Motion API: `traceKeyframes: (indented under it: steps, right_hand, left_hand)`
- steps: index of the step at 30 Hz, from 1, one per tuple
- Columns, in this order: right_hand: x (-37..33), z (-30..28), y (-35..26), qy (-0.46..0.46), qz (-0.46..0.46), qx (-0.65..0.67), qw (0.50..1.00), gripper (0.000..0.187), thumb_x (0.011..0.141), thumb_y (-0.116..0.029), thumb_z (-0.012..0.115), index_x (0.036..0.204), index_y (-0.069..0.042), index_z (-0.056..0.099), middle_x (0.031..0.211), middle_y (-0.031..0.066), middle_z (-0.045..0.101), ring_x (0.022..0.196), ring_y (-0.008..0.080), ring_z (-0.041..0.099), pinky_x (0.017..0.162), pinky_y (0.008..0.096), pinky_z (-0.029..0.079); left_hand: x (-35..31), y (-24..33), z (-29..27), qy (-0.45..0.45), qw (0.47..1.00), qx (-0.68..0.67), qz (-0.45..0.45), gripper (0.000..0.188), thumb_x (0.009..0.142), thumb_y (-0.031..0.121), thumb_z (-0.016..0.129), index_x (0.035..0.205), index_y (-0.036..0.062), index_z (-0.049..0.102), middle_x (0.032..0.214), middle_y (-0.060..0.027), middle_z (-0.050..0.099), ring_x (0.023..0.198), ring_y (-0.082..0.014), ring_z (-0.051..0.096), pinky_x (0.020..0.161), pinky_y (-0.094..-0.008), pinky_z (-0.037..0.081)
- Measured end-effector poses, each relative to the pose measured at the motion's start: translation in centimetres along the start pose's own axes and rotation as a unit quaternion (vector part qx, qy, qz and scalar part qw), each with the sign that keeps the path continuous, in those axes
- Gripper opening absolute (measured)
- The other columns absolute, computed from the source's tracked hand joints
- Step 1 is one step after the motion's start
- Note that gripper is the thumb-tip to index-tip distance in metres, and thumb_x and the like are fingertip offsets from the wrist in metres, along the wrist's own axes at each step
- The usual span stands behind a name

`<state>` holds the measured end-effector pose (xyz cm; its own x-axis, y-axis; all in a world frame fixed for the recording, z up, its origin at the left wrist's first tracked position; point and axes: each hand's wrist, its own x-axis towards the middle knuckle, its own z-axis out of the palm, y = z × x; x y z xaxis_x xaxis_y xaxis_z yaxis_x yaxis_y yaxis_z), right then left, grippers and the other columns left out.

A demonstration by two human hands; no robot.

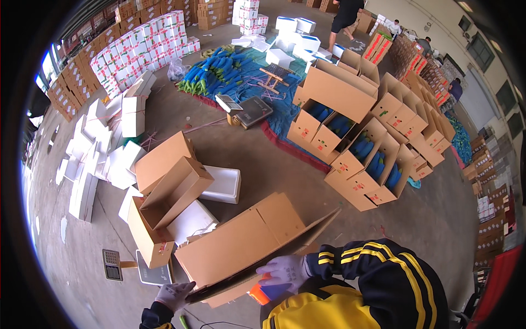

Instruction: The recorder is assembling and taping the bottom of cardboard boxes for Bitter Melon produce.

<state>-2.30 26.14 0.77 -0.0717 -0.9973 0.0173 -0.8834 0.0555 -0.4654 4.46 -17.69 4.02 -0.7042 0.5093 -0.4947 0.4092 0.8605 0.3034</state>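
Note:
A large flattened cardboard box [235, 247] leans in front of me, one flap angled toward my body. At its lower left corner my left hand [173, 297], in a pale glove, is closed on the cardboard edge. My gloved right hand [287, 272] lies against the near flap. An orange-and-blue tool [267, 292], apparently a tape dispenser, shows below its fingers, partly covered by the hand and my yellow-and-black jacket; the fingers look closed round it.
Opened cardboard boxes [175, 192], a white foam box [221, 185] and a scale [153, 268] stand at left. Right of them are cartons [361, 164] holding blue-wrapped produce. Another scale [255, 111] sits near a blue tarp [257, 71] with piled produce [213, 71]. A person [345, 19] walks behind.

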Motion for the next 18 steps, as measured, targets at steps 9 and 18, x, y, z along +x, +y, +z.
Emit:
traceKeyframes:
  steps: [9, 18]
  right_hand:
    - [1.3, -5.7, -3.5, -0.044, 0.041, -0.005, 0.998, 0.095, 0.070, -0.045, 0.070, 0.151, -0.011, 0.033, 0.100, 0.0123, 0.061, 0.093, 0.0245, 0.059, 0.075, 0.0351, 0.050]
    - [-3.4, -3.0, -0.4, -0.097, 0.001, 0.108, 0.989, 0.085, 0.067, -0.039, 0.071, 0.142, -0.012, 0.042, 0.111, 0.0143, 0.061, 0.103, 0.0324, 0.059, 0.088, 0.0422, 0.048]
  left_hand:
    - [-4.4, -2.7, 9.6, 0.149, 0.793, -0.373, -0.457, 0.037, 0.092, 0.032, 0.057, 0.106, -0.0003, 0.068, 0.088, -0.0239, 0.070, 0.083, -0.0368, 0.070, 0.074, -0.0444, 0.055]
    - [9.0, 10.8, 7.6, -0.035, 0.736, -0.172, -0.653, 0.110, 0.084, 0.038, 0.068, 0.154, 0.0129, -0.014, 0.157, -0.0292, 0.010, 0.138, -0.0482, 0.032, 0.111, -0.0475, 0.037]
